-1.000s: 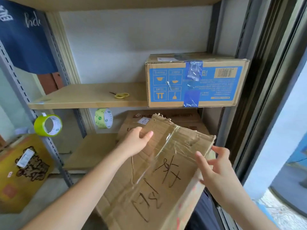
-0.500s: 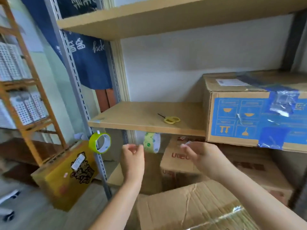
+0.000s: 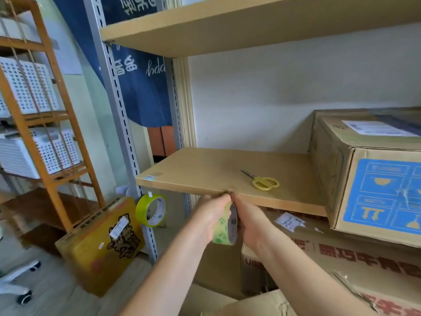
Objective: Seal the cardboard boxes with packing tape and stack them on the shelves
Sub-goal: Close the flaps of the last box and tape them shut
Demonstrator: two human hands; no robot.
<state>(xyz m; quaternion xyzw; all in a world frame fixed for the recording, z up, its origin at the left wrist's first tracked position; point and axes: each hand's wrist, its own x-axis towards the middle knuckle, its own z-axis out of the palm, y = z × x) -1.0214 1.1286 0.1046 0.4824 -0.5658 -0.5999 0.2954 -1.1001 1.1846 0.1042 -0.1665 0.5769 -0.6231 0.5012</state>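
Both hands, left hand (image 3: 210,218) and right hand (image 3: 247,221), grip a yellow-green roll of packing tape (image 3: 224,229) just under the tan wooden shelf board (image 3: 205,172), near the yellow scissors (image 3: 264,182).

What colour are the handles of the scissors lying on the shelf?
Yellow; the scissors show clearly in the head view, on the shelf.
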